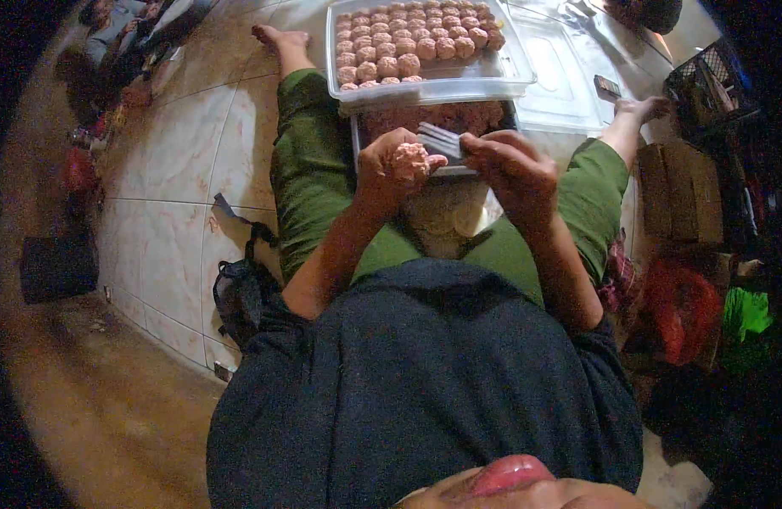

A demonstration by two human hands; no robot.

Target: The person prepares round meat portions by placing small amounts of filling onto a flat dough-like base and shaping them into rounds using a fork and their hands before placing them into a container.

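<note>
A lump of raw minced meat (pixel 408 160) sits in my left hand (pixel 383 167), squeezed up at the thumb side of the curled fingers. My right hand (pixel 515 168) grips a metal fork (pixel 440 140) whose tines point left, close to the lump. Both hands are over the near edge of a container of minced meat (pixel 451 118). Beyond it, a clear plastic tub (pixel 433 95) holds rows of round meatballs (pixel 403 32); bare bottom shows at its near right part. The handle of the fork is mostly hidden in my fingers.
Right of the tub lies a clear plastic lid (pixel 553 70), with a small dark device (pixel 607 86) beyond it. Cardboard boxes (pixel 680 191) and a black crate (pixel 712 79) stand at right. A black bag (pixel 241 286) lies left on the tiles. Another person (pixel 114 32) is at upper left.
</note>
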